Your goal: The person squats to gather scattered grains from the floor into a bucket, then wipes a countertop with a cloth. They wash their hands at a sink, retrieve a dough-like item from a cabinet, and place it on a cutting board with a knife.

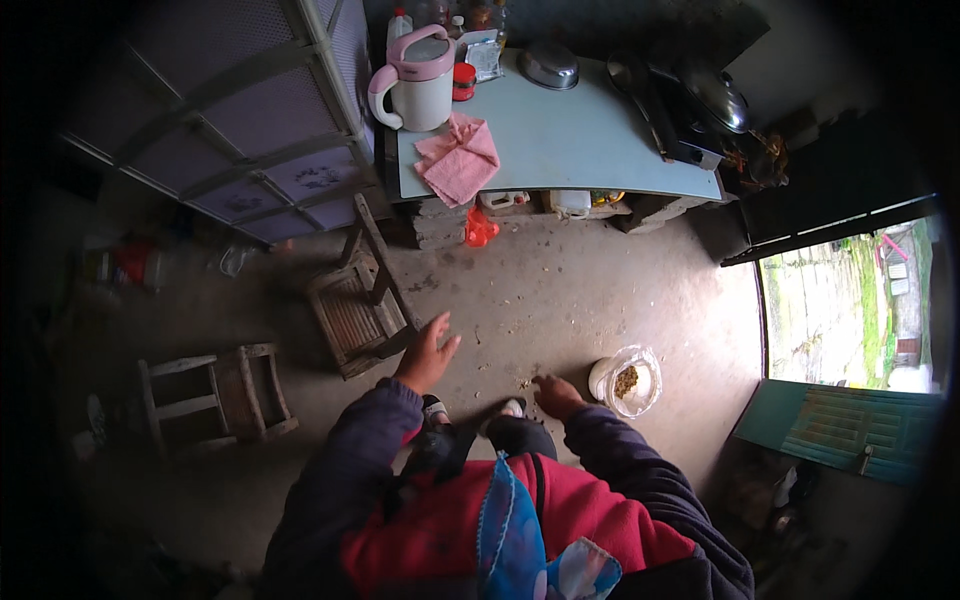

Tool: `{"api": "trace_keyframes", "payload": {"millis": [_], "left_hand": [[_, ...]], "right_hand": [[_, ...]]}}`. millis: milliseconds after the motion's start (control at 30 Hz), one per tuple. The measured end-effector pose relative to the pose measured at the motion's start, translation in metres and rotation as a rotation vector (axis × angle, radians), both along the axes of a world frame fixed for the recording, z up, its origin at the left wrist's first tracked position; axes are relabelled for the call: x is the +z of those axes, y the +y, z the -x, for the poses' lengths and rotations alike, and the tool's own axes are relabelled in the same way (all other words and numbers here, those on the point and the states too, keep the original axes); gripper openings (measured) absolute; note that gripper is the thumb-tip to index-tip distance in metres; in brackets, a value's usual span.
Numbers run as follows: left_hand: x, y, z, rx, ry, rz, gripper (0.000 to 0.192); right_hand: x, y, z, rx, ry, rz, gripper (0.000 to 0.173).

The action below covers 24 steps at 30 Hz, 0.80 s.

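My left hand (429, 355) is held out over the floor, empty, with its thumb and fingers apart. It appears beside the front corner of a low wooden chair (358, 304); whether they touch cannot be told. My right hand (559, 396) hangs back-side up with loosely bent fingers, and no object shows in it. Just to its right on the floor stands a white bucket (602, 379) with a clear plastic liner (651, 381). Small brown pieces (626, 381) lie inside the liner. My shoes (514, 407) are on the concrete floor between both hands.
Ahead, a pale blue counter (559, 142) carries a pink-and-white soymilk maker (422, 94), a pink cloth (459, 159), a metal bowl (550, 66) and a lidded pan (712, 97). A wooden stool (217, 397) stands left. An open doorway (840, 307) is right. Crumbs dot the floor (540, 300).
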<state>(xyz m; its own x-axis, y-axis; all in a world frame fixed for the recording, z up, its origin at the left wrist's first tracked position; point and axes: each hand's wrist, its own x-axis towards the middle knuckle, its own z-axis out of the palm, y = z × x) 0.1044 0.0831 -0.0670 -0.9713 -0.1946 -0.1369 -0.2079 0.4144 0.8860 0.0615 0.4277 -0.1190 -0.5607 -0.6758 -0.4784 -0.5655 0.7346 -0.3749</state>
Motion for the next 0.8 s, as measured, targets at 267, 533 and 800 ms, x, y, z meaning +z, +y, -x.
{"api": "trace_keyframes", "payload": {"millis": [267,533,800], "left_hand": [[-0.018,-0.044,0.14,0.231,0.148,0.265,0.056],[-0.054,-0.077,0.299,0.351,0.107,0.361,0.055],[-0.097,-0.109,0.384,0.389,-0.008,0.644,0.062]], "right_hand": [[-0.002,-0.035,0.099,-0.237,-0.352,0.164,0.037],[0.006,-0.043,0.241,-0.144,-0.347,0.244,0.032],[0.012,-0.141,0.405,-0.356,-0.232,0.296,0.05]]}}
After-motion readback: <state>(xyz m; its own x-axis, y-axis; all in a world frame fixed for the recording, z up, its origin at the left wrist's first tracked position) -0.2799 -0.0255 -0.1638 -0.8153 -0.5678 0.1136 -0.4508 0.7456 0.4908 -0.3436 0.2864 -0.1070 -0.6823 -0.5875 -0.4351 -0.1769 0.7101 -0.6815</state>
